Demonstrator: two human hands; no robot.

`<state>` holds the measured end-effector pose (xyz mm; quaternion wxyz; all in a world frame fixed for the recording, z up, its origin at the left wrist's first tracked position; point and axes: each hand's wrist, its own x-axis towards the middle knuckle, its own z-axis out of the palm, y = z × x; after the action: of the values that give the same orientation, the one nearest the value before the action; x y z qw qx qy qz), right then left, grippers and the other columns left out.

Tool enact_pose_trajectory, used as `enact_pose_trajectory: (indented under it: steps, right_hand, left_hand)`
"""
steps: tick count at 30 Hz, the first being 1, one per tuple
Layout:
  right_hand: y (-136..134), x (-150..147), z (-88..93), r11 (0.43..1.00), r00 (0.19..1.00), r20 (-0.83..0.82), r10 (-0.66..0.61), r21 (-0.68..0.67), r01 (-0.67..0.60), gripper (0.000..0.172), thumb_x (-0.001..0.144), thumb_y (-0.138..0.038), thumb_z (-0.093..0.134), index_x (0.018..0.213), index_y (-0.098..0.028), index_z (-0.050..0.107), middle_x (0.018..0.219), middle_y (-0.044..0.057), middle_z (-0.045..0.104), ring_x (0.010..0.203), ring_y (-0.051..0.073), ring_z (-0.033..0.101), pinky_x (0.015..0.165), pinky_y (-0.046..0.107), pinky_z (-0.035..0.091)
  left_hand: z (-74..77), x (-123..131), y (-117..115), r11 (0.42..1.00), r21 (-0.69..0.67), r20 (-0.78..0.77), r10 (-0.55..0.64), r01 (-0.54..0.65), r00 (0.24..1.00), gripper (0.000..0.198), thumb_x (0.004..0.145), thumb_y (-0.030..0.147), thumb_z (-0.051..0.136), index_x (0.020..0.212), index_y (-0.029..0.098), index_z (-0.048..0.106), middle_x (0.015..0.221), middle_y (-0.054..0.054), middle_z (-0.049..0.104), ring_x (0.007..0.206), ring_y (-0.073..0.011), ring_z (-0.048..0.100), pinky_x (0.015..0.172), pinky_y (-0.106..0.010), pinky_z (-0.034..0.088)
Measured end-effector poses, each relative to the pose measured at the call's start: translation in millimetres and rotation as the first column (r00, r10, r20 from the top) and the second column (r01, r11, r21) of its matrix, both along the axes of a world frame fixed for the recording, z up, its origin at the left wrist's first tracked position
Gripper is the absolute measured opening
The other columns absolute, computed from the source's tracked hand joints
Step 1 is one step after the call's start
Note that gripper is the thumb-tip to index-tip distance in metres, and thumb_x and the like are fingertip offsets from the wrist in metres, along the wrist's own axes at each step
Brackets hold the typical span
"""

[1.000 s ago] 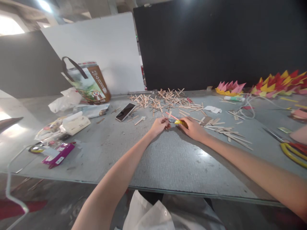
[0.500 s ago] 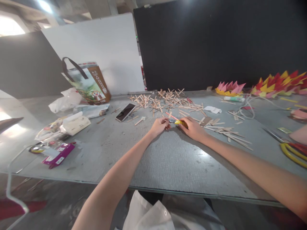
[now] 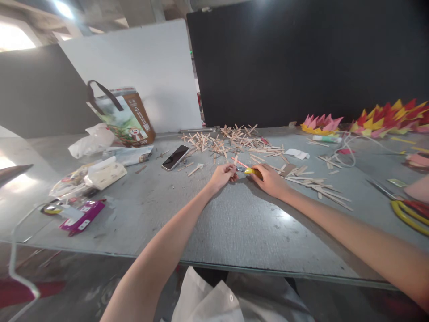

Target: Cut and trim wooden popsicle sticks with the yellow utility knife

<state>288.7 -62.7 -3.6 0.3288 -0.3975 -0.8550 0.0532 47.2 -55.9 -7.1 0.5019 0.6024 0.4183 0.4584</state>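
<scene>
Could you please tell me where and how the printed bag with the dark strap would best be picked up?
I'd probably take the dark strap from above: it arches over the printed bag in an open loop, while a white plastic bag and a flat packet crowd the base.

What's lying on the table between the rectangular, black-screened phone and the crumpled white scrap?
In the head view, a loose, tangled heap of thin, pale wooden sticks covers most of the stretch between the phone and the white scrap.
</scene>
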Motion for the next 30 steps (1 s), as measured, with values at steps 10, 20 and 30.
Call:
enact_pose_trajectory:
  steps: [10, 20, 30]
  right_hand:
    - [-2.2, -0.6, 2.6, 1.0, 1.0, -0.017, 0.02, -0.022, -0.02, 0.032, 0.107, -0.049, 0.045, 0.113, -0.023, 0.063, 0.108, 0.012, 0.071, 0.105, 0.031, 0.065, 0.094, 0.046, 0.052]
    - [-1.7, -0.8, 2.1, 1.0, 1.0, -0.008, 0.013, -0.017, -0.013, 0.032, 0.107, -0.05, 0.046, 0.113, -0.023, 0.064, 0.107, 0.012, 0.071, 0.105, 0.031, 0.065, 0.094, 0.045, 0.052]
    - [-1.6, -0.6, 1.3, 1.0, 1.0, -0.011, 0.016, -0.015, -0.016, 0.029, 0.107, -0.047, 0.048, 0.113, -0.024, 0.063, 0.107, 0.012, 0.071, 0.104, 0.031, 0.065, 0.093, 0.045, 0.052]
  left_hand:
    - [-3.6, 0.8, 3.6, 1.0, -0.009, -0.016, 0.018, -0.018, 1.0, 0.023, 0.095, 0.037, 0.067, 0.091, 0.014, 0.068, 0.067, -0.003, 0.071, 0.056, -0.0109, 0.063, 0.059, -0.023, 0.05]
    - [-3.3, 1.3, 3.1, 1.0, -0.006, -0.026, 0.018, -0.018, 1.0, 0.02, 0.095, 0.033, 0.067, 0.09, 0.014, 0.068, 0.067, -0.003, 0.071, 0.056, -0.0107, 0.063, 0.059, -0.023, 0.05]
    - [-3.2, 1.8, 3.1, 1.0, -0.01, -0.031, 0.017, -0.018, 0.999, 0.018, 0.094, 0.032, 0.066, 0.09, 0.014, 0.068, 0.068, -0.003, 0.071, 0.057, -0.0108, 0.063, 0.06, -0.023, 0.05]
